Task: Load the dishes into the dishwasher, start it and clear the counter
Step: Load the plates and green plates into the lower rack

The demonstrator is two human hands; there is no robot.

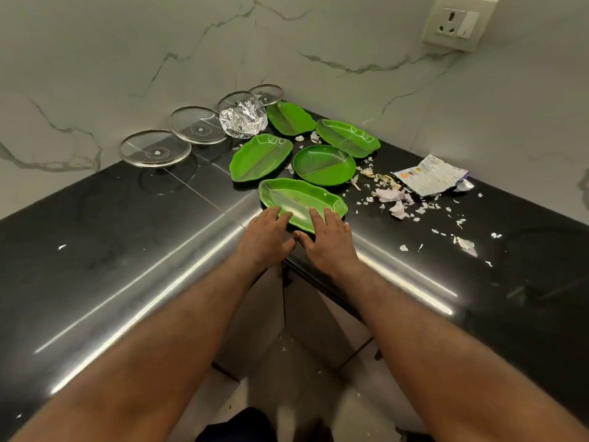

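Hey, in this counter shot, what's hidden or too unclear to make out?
1. Head view: near rim of the closest green plate, covered by the left hand and right hand.
2. Head view: print on the torn packet, too small to read.
3. Head view: part of one glass lid, hidden behind the crumpled foil.
4. Head view: the dishwasher, nowhere in frame.

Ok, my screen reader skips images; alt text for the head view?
A person's left hand and right hand touch the nearest green leaf-shaped plate on a black counter. Behind: four more green plates, glass lids, crumpled foil, a torn packet, peelings.
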